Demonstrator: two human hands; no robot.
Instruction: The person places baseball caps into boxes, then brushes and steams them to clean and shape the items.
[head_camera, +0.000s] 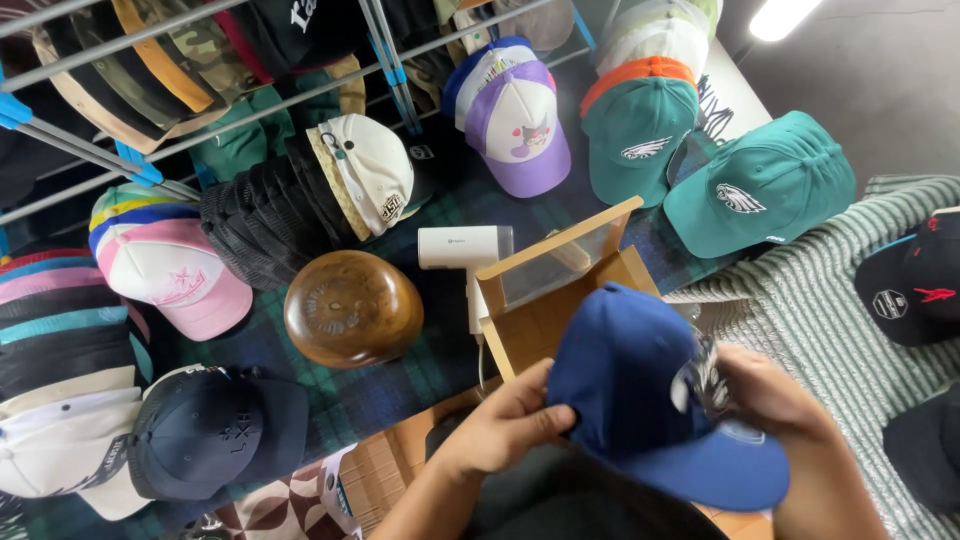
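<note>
I hold one blue cap (640, 390) in both hands. My left hand (505, 425) is closed on its back edge, thumb on top and fingers curled beneath. My right hand (765, 390) is closed on the front panel by the badge, above the brim. The cap sits between my two grips, low in view, just in front of one wooden box (560, 290). Behind that lie two green caps (640, 135) (765, 185), one purple cap (520, 125), one white steamer (465, 250) and one wooden dome (352, 307).
</note>
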